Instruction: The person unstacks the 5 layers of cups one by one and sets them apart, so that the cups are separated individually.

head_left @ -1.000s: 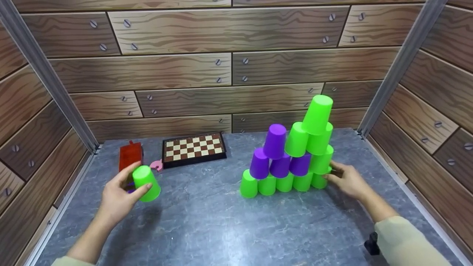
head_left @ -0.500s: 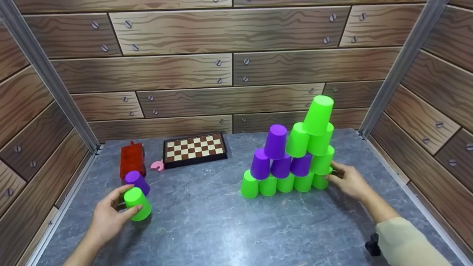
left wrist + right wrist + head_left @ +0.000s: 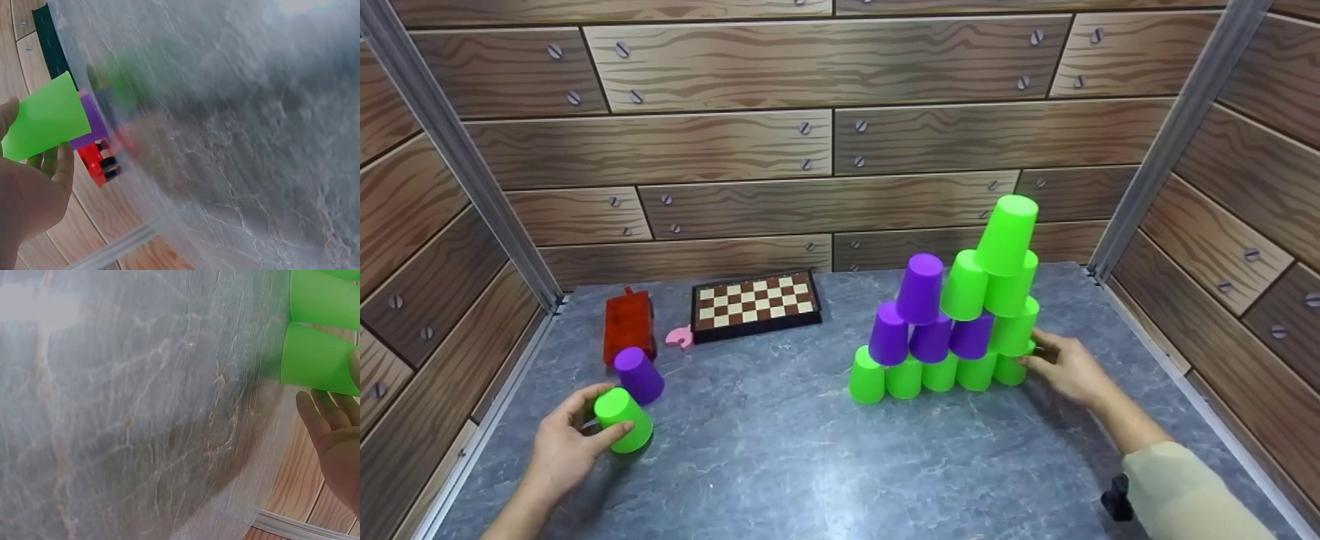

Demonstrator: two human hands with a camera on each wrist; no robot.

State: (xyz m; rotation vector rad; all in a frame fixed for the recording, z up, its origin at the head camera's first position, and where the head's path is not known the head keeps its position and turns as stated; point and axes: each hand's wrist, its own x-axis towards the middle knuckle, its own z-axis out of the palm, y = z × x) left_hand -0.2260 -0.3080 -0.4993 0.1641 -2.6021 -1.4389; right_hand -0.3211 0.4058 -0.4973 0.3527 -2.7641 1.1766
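My left hand (image 3: 562,446) holds an upside-down green cup (image 3: 626,424) between thumb and fingers, low at the left of the table. Just behind it an upside-down purple cup (image 3: 639,377) stands on the table; the green one overlaps it in the left wrist view. To the right rises a stepped wall of upside-down cups: several green ones (image 3: 867,377) at the bottom, purple (image 3: 889,336) and green above, and one green cup (image 3: 1009,236) on top. My right hand (image 3: 1066,367) grips the bottom row's rightmost green cup (image 3: 318,357), thumb and fingers at its sides.
Behind the purple cup sits a red toy vehicle (image 3: 628,322) with dark wheels. A pink notched piece (image 3: 679,337) lies beside a checkered game board (image 3: 756,304) at the back. Wood-patterned walls (image 3: 720,142) enclose the grey table (image 3: 780,465).
My left hand has carried the green cup down and toward the near left, bringing the purple cup behind it into sight. The right hand and the cup wall stay as they were.
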